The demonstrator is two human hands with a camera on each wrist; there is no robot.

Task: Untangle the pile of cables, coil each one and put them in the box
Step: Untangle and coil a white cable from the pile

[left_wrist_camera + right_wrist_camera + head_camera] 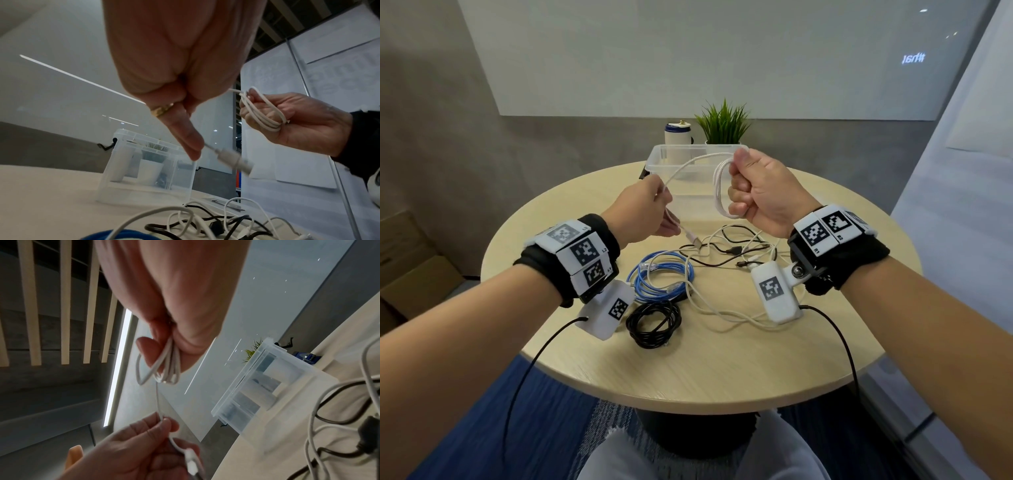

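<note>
My right hand (753, 195) is raised above the table and grips several loops of a white cable (720, 192) in its curled fingers; the same coil (164, 368) hangs below the fist in the right wrist view. The free strand arcs left to my left hand (650, 212), which pinches it near its plug (692, 238). The plug (234, 161) dangles below the fingers. A clear plastic box (681, 161) stands behind the hands. On the table lie a coiled blue cable (661, 279), a coiled black cable (654, 323) and a tangle of white and black cables (736, 253).
A round wooden table (688, 370) carries everything. Behind the box stand a small potted plant (724, 125) and a white cylinder with a blue top (678, 135). Cardboard boxes (410, 270) sit on the floor at left. My knees (688, 455) are below the table edge.
</note>
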